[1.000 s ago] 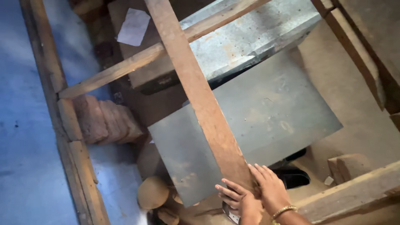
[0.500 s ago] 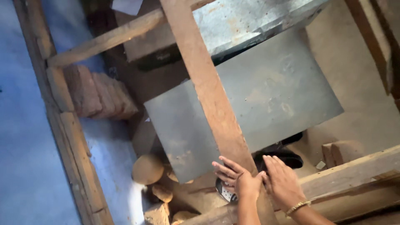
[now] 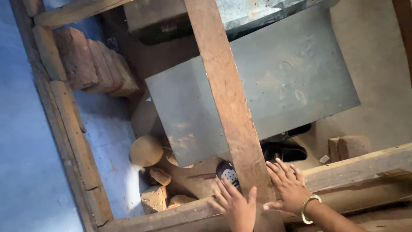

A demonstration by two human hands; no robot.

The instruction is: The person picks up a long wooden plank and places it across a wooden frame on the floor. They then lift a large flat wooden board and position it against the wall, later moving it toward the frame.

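Both my hands, left [image 3: 235, 207] and right [image 3: 286, 188], spread flat on wooden beam [image 3: 227, 99]; grey metal sheet [image 3: 274, 81] beneath, blue wall [image 3: 21, 150] beside, bricks [image 3: 92, 64] stacked.

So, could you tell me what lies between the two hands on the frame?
In the head view, the diagonal wooden beam runs between the left hand and the right hand; both hands rest against its lower end.

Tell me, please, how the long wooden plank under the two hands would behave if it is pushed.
The plank looks thick and straight, so probably stiff and rather heavy. Its rough surface should not slip under the left hand or right hand. Being flat, it would likely slide, not roll.
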